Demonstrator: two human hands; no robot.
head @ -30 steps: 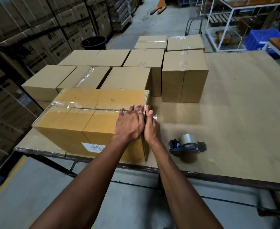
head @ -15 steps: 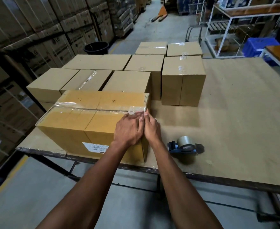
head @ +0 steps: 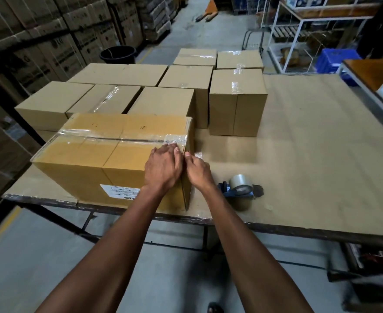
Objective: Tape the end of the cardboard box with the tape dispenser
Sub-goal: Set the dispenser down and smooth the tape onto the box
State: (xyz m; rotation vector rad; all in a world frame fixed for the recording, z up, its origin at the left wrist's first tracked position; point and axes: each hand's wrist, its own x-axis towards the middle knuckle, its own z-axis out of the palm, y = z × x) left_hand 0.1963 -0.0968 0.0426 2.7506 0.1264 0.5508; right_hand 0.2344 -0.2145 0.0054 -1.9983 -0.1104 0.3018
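Pressing flat on the large brown cardboard box (head: 109,154) at the near tabletop (head: 310,154) edge, both hands, left hand (head: 163,166) and right hand (head: 198,170), meet at its right end, probably smoothing clear tape (head: 174,139). Blue tape dispenser (head: 240,190) lies released beside them.

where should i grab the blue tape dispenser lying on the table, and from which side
Probably grip the blue tape dispenser by its blue body at the near-left end, coming down from above with the right hand, which is nearest. It lies on its side on the cardboard-covered table, with the grey tape roll standing up and its dark end pointing right.
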